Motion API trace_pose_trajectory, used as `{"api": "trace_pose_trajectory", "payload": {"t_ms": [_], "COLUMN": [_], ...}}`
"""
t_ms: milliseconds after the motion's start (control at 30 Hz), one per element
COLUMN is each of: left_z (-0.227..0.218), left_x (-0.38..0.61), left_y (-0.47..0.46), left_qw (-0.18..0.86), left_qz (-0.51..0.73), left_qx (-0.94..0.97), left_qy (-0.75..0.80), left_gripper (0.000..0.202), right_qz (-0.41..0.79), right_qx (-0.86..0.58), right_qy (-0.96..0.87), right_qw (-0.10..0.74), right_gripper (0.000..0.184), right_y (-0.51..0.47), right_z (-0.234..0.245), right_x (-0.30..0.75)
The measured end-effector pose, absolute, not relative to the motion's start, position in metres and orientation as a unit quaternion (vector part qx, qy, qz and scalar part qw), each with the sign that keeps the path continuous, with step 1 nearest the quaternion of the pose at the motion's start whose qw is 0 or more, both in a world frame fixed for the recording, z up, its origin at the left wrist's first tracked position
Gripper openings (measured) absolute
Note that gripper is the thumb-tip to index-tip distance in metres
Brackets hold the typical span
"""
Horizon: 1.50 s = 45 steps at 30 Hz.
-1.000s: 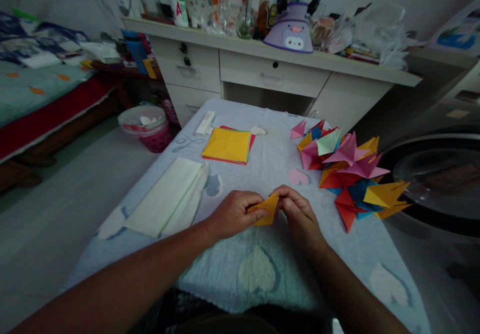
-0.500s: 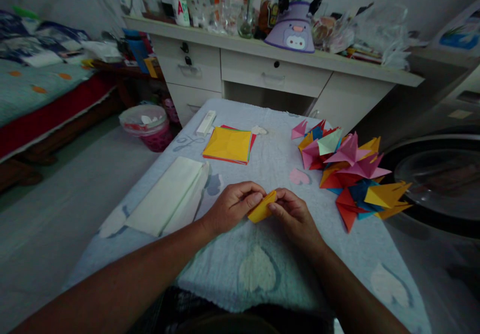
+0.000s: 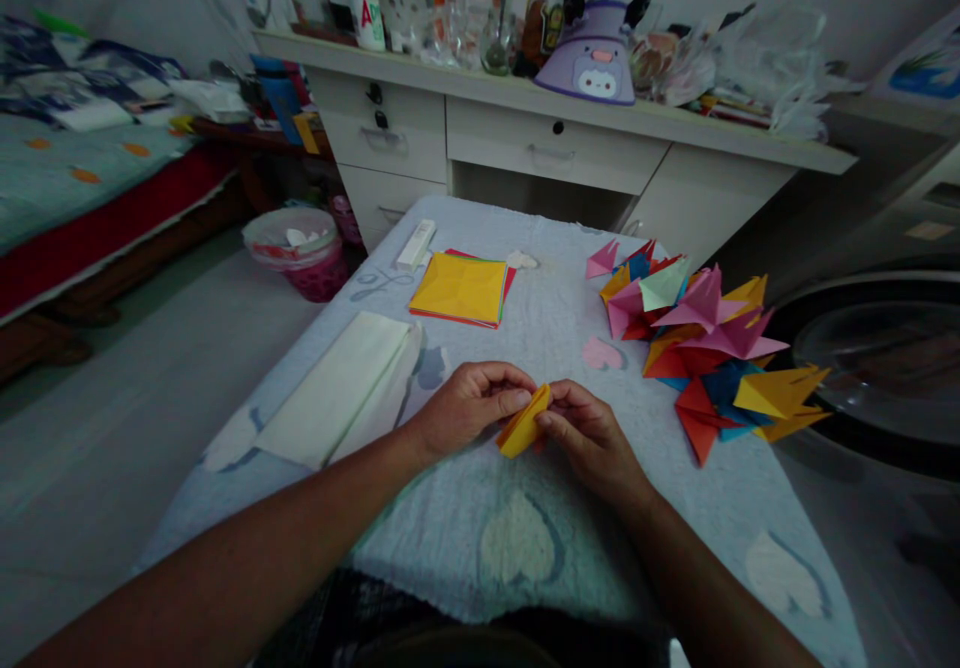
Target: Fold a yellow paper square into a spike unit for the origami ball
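Observation:
A small folded piece of yellow origami paper (image 3: 522, 427) is held up between both hands, just above the cloth-covered table. My left hand (image 3: 477, 404) pinches its upper left edge with thumb and fingers. On the other side, my right hand (image 3: 589, 431) grips the upper right edge, thumb toward me. The fingertips behind the paper are partly hidden. Beyond the hands lies a stack of square origami paper (image 3: 460, 289), yellow on top with red and green edges showing. To the right sits a pile of folded paper cranes (image 3: 701, 333) in pink, red, yellow, blue and pale green.
A folded pale cloth or paper packet (image 3: 341, 388) lies on the left of the table (image 3: 517, 538), with a small white box (image 3: 416, 244) farther back. A cluttered white cabinet (image 3: 555, 138) stands behind. A pink bin (image 3: 300, 248) is on the floor at left.
The yellow folded paper has tilted slightly more upright, and its lower end hangs a little lower. Both hands keep their hold on it. The view has shifted slightly.

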<state>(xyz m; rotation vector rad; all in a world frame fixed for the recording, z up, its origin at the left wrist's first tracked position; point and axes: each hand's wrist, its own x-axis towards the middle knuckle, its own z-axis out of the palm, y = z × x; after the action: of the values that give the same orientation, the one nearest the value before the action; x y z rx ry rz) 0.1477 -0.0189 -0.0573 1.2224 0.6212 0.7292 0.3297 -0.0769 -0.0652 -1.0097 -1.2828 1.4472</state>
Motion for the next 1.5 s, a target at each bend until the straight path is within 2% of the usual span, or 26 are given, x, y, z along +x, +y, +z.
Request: {"api": "trace_pose_trajectory", "payload": {"t_ms": [400,800,1500], "left_z": [-0.0525,-0.0551,-0.0590], "left_x": [0.1471,0.1460,0.1463], "left_y": [-0.0193,-0.0182,-0.0181], "left_qw": [0.716,0.773,0.774], "left_qz": [0.335,0.317,0.318], "left_qx": [0.541,0.492,0.485], "left_qy": [0.286,0.245,0.255], "left_gripper": [0.030,0.031,0.032], "right_qz": [0.565,0.598,0.610], "right_qx": [-0.416,-0.395,-0.378], "right_qy": [-0.551,-0.539,-0.536], "right_qw": [0.451,0.443,0.445], "right_gripper": [0.014,0.015,0.015], "right_y": [-0.0772,-0.0776,-0.0772], "right_z": [-0.0641,-0.0580,-0.0582], "right_x": [0.3329,0.3319,0.3325]}}
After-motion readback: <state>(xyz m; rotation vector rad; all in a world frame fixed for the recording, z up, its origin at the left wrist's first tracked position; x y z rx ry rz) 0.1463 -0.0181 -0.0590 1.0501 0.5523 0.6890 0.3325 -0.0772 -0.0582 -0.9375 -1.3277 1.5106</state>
